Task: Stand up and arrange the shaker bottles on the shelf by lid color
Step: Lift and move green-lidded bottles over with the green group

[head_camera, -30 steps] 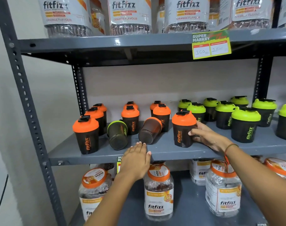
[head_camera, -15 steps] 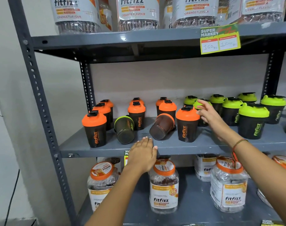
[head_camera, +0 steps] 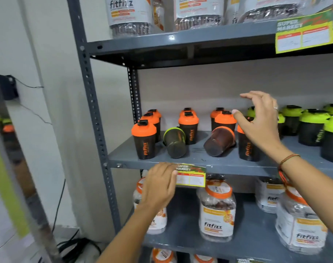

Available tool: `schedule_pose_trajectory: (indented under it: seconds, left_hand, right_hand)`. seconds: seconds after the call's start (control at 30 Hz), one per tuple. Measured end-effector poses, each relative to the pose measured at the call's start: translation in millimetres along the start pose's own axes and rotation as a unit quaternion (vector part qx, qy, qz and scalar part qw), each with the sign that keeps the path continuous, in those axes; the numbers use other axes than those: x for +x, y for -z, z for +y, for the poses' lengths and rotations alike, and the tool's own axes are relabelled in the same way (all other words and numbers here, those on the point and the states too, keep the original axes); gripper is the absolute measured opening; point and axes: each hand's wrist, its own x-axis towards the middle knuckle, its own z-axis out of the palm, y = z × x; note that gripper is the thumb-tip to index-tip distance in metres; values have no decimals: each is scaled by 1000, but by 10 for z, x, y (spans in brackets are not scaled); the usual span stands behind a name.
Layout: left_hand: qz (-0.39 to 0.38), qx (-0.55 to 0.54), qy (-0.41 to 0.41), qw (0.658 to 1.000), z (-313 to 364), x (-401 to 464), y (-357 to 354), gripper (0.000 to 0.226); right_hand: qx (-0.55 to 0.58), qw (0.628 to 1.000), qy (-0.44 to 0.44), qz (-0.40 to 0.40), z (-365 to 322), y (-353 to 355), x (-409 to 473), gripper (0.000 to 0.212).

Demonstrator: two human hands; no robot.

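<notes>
a: grey metal shelf (head_camera: 228, 164) against a pale wall, and the shaker bottles sit on its middle level. orange lids stand on the left half, green lids on the right.

b: going left to right, what's out of order?

a: an upright orange-lid bottle (head_camera: 144, 142) at the front left, then a green-lid bottle (head_camera: 174, 142) lying on its side with its base toward us, in among the orange ones. further right an orange-lid bottle on its side (head_camera: 219, 141), also base outward.

b: and the hands?

a: the left hand (head_camera: 159, 186) is low, palm flat against the shelf's front edge beside the price tag (head_camera: 190, 177), fingers together, holding nothing. the right hand (head_camera: 260, 126) is raised above the shelf, in front of another upright orange-lid bottle (head_camera: 247, 147), fingers spread and curved, thumb apart, empty. wrist is bent down, forearm coming in from the lower right.

b: so how to do the next bit well?

a: i'd judge the tipped orange one is nearest that hand. grip it round the body, not the lid, tilt it upright in place, and watch the neighbours just beside it. the fallen green one then needs carrying over to the green group (head_camera: 312, 128).
</notes>
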Motion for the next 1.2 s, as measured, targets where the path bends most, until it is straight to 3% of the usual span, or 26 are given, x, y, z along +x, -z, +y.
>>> schedule_pose_trajectory:
  seconds: [0.13, 0.23, 0.33, 0.47, 0.7, 0.8, 0.93, 1.0, 1.2]
  left_hand:
    - [52, 48, 164, 984, -531, -101, 307, 28]
    - [10, 85, 231, 969, -851, -24, 414, 40]
    - [-130, 110, 223, 960, -1057, 163, 426, 59]
    - [-253, 113, 207, 938, -1204, 407, 355, 55]
    - [-306, 92, 226, 920, -1329, 643, 296, 53]
    - [-301, 91, 218, 924, -1360, 630, 265, 54]
    - [-295, 98, 212, 927, -1387, 595, 241, 55]
    - [-295, 99, 210, 927, -1390, 590, 236, 55]
    - [-292, 95, 213, 928, -1365, 578, 255, 55]
  right_hand:
    - [42, 998, 17, -52, -315, -271, 3, 45]
    - [51, 991, 9, -121, -490, -485, -1, 47]
    - [59, 979, -30, -193, -615, -715, -3, 49]
    - [35, 945, -96, -310, -689, -1052, 42, 63]
    - [-139, 886, -101, -431, -691, -1570, 203, 99]
    - [-161, 856, -125, -475, -784, -1677, 211, 122]
    - [-145, 842, -142, -500, -873, -1747, 175, 135]
    - [-115, 838, -163, -508, -894, -1739, 164, 131]
    - [-19, 839, -211, -502, -852, -1614, 72, 93]
